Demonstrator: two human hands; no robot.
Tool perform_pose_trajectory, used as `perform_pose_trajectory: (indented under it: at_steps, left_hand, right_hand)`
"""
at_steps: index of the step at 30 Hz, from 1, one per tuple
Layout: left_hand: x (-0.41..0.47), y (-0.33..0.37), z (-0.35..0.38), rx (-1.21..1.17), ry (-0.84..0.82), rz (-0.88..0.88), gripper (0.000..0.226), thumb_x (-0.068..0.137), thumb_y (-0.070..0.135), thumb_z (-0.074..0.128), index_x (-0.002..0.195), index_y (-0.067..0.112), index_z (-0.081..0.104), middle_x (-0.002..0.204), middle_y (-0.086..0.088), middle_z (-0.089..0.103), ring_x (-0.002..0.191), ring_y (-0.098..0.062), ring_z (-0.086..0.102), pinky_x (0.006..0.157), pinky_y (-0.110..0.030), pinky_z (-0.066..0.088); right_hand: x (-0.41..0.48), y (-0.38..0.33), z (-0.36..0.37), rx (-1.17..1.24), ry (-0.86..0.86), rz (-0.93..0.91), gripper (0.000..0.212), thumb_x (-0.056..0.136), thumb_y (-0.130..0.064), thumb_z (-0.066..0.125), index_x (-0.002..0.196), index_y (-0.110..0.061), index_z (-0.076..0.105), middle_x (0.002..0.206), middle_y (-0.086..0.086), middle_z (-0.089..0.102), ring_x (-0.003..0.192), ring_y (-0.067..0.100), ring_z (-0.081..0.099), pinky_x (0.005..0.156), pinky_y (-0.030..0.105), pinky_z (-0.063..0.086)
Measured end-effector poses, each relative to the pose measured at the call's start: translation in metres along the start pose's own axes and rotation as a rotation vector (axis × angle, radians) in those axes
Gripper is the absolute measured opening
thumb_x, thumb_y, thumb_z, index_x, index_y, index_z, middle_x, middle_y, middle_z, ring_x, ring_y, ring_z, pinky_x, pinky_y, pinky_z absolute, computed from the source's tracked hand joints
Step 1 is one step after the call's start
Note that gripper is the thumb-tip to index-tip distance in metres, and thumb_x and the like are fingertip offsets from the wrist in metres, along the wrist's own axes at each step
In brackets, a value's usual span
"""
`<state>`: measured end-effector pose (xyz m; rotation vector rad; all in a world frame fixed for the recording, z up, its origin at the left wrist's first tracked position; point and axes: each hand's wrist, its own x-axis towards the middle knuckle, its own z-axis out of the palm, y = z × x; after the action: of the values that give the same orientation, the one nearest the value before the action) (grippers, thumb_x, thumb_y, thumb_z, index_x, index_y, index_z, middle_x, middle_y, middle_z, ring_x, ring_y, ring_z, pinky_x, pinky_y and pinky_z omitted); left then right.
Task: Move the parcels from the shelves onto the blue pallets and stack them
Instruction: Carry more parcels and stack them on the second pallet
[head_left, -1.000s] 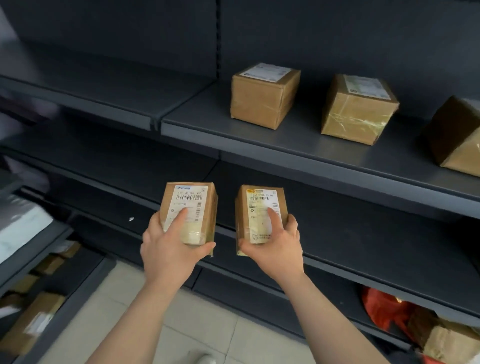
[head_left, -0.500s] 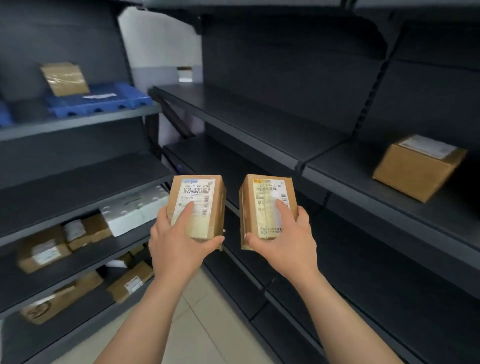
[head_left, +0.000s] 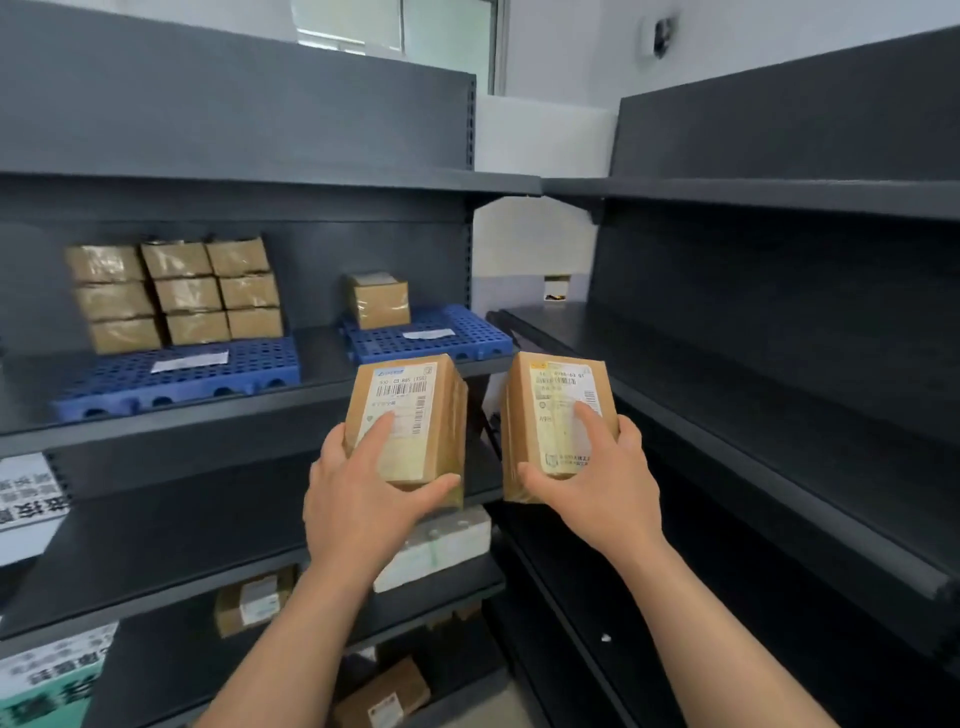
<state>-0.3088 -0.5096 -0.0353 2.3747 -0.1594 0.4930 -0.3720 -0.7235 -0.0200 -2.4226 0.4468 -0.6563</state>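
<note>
My left hand (head_left: 363, 499) grips a small brown parcel (head_left: 410, 410) with a white barcode label, held upright in front of me. My right hand (head_left: 597, 488) grips a second brown parcel (head_left: 556, 400) with a yellow-edged label, right beside the first. Ahead on the left shelf lie two blue pallets. The left pallet (head_left: 208, 379) carries a stack of several taped brown parcels (head_left: 176, 293). The right pallet (head_left: 441, 338) carries a single brown parcel (head_left: 379, 301) at its back left. Both held parcels hover just in front of and below the right pallet.
Dark grey shelving (head_left: 779, 364) runs along the right side, its boards bare. Lower left shelves hold a white packet (head_left: 441, 545), small boxes (head_left: 254, 603) and printed cartons (head_left: 31, 499). A paper slip lies on each pallet.
My view has swung left from the right-hand shelves to the shelf with the blue pallets. Both hands keep hold of their parcels and have risen toward the right pallet.
</note>
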Motion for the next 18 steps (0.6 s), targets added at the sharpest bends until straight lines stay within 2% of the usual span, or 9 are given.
perform_pose_trajectory:
  at_steps: [10, 18]
  left_hand:
    - [0.132, 0.003, 0.003, -0.003, 0.051, 0.041, 0.097, 0.059, 0.082, 0.059, 0.142, 0.040, 0.032, 0.151, 0.003, 0.028, 0.132, -0.024, 0.035, 0.098, -0.045, 0.039]
    - [0.222, 0.039, 0.050, -0.003, 0.102, 0.061, 0.098, 0.057, 0.083, 0.059, 0.141, 0.038, 0.036, 0.146, 0.005, 0.036, 0.125, -0.021, 0.042, 0.092, -0.042, 0.043]
  right_hand:
    - [0.121, -0.031, 0.043, -0.036, 0.016, -0.042, 0.099, 0.061, -0.074, 0.061, 0.144, -0.036, 0.024, 0.143, 0.000, 0.027, 0.119, 0.021, 0.044, 0.086, 0.038, 0.048]
    - [0.234, -0.018, 0.055, -0.036, 0.006, -0.098, 0.097, 0.063, -0.074, 0.062, 0.145, -0.035, 0.026, 0.142, 0.001, 0.030, 0.119, 0.023, 0.046, 0.091, 0.041, 0.047]
